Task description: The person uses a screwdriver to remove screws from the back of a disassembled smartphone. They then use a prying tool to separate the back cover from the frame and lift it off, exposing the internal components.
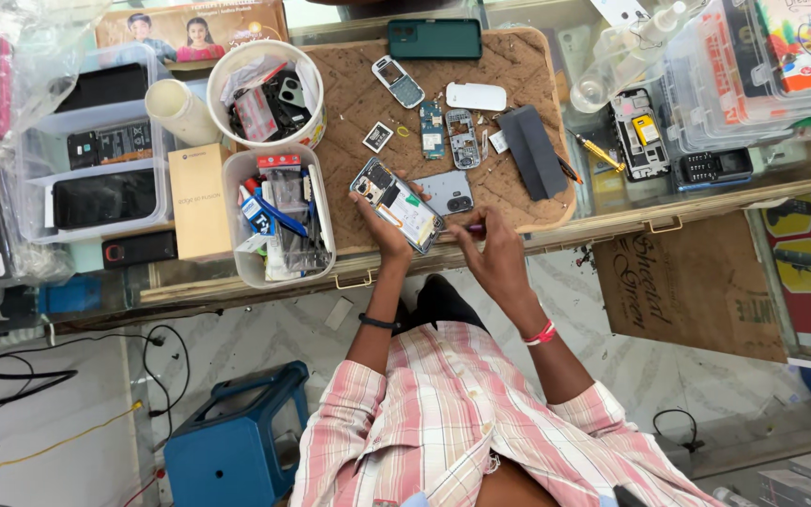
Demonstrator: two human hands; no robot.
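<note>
Your left hand (379, 228) is closed around the lower edge of an opened smartphone (396, 204), back cover off and its innards showing, holding it tilted over the near edge of the brown work mat (518, 66); your right hand (490, 246) is pinched shut on a small purple-handled tool (468, 228) whose tip points at the phone's lower corner. Just beyond the phone lies a grey back cover (447, 192) with camera rings; further back on the mat sit small keypad-phone parts (450, 131), and a white tub of tools (279, 214) stands just to one side of the phone.
</note>
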